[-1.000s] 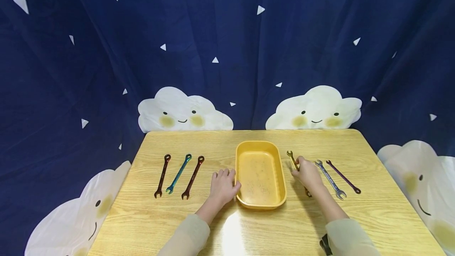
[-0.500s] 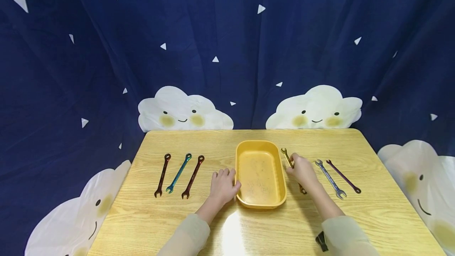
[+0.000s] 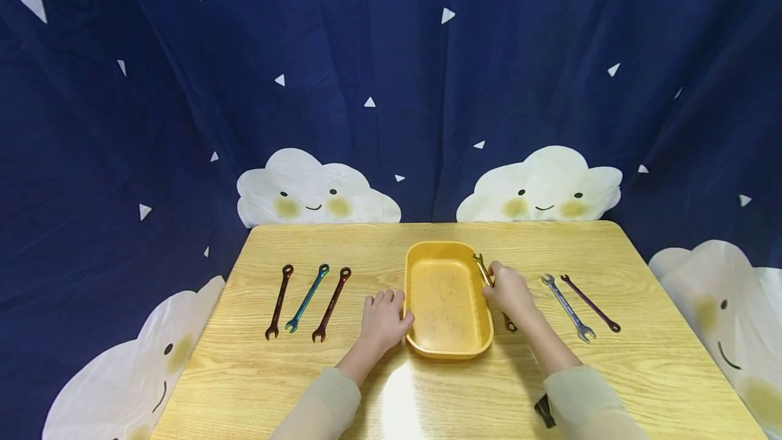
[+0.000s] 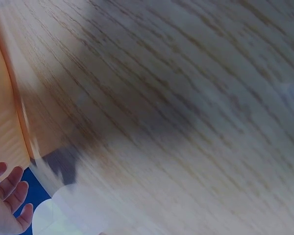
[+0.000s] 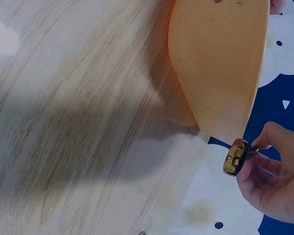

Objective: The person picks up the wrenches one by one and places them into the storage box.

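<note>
A gold combination wrench (image 3: 483, 269) slants over the right rim of a yellow plastic tray (image 3: 449, 353). My right hand (image 3: 512, 294) pinches it mid-shaft between thumb and fingers; its open end points over the tray, and its ring end (image 5: 235, 157) faces the right wrist camera. At the tray's left side rests my left hand (image 3: 385, 321), fingers loosely bent and thumb against the rim. Left wrist view catches only those fingertips (image 4: 17, 191) beside the tray wall (image 4: 5, 107). To the right of my right hand lie a silver-blue wrench (image 3: 568, 307) and a thin purple wrench (image 3: 590, 303).
Two dark red wrenches, one outer (image 3: 280, 302) and one inner (image 3: 332, 305), lie left of the tray with a teal wrench (image 3: 307, 298) between them. The wooden table (image 3: 464, 399) ends at a dark blue curtain (image 3: 403, 87) printed with clouds.
My right hand has carried the gold wrench leftward, from beside the tray to its right rim. The left hand, the tray and the other wrenches have stayed in place.
</note>
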The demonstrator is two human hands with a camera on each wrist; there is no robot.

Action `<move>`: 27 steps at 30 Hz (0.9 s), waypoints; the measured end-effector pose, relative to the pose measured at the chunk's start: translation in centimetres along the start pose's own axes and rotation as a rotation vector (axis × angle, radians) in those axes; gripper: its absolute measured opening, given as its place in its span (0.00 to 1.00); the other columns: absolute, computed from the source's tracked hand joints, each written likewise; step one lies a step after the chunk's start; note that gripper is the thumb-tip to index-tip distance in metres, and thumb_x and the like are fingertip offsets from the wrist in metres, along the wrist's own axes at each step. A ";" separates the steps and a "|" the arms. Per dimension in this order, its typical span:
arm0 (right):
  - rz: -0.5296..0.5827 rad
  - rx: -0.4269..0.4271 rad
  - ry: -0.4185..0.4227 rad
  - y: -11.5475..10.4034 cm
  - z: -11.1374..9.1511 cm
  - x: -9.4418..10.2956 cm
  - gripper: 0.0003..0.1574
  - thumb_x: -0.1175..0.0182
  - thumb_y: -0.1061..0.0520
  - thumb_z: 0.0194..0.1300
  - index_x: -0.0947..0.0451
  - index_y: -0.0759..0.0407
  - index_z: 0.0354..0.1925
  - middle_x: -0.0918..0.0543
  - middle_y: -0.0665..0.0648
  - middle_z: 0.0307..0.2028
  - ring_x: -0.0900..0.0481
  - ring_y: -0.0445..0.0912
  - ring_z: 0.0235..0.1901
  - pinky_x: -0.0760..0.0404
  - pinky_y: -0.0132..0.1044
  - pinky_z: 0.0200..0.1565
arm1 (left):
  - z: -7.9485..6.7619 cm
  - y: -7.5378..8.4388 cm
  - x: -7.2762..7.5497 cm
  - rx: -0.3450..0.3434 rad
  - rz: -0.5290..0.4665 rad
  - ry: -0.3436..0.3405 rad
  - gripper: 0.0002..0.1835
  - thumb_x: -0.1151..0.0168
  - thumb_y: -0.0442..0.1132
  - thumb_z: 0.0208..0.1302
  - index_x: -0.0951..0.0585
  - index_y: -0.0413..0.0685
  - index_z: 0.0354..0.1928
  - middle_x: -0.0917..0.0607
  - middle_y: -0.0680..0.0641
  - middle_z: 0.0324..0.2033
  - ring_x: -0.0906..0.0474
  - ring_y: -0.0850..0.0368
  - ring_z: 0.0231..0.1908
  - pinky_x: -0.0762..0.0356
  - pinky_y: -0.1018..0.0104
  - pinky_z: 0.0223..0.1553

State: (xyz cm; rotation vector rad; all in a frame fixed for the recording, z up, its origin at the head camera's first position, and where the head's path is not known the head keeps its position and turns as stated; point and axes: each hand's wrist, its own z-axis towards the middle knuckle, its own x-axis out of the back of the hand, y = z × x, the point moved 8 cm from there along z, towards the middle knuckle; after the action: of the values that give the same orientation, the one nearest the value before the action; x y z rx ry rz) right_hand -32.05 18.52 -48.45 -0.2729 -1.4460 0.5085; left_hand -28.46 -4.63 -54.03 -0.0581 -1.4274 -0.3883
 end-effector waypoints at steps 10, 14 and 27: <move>0.001 0.006 -0.027 -1.3 0.5 -0.8 0.17 0.38 0.64 0.45 0.31 0.68 0.36 0.31 0.55 0.16 0.38 0.43 0.14 0.37 0.32 0.17 | 0.0 0.0 0.0 0.005 0.008 0.003 0.18 0.53 0.53 0.60 0.26 0.52 0.46 0.23 0.49 0.39 0.29 0.52 0.40 0.36 0.54 0.42; 0.002 0.016 -0.010 -1.7 0.7 -0.8 0.18 0.36 0.63 0.45 0.30 0.68 0.35 0.28 0.57 0.19 0.34 0.45 0.17 0.32 0.34 0.19 | 0.0 0.0 -0.1 0.009 0.010 -0.005 0.19 0.54 0.53 0.60 0.27 0.52 0.47 0.23 0.49 0.41 0.29 0.51 0.41 0.36 0.54 0.43; -0.018 0.011 -0.001 -2.8 1.2 -1.1 0.17 0.37 0.64 0.41 0.29 0.68 0.33 0.26 0.59 0.21 0.31 0.49 0.20 0.30 0.38 0.22 | 0.0 -0.2 -0.1 0.007 0.007 -0.002 0.19 0.54 0.53 0.60 0.27 0.52 0.48 0.23 0.48 0.41 0.29 0.51 0.41 0.36 0.53 0.43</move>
State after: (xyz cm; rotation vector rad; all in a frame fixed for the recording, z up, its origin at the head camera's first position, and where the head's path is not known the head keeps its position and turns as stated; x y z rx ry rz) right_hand -32.86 15.39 -47.95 -0.2510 -1.4446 0.5022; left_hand -28.54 -4.74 -54.16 -0.0582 -1.4304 -0.3774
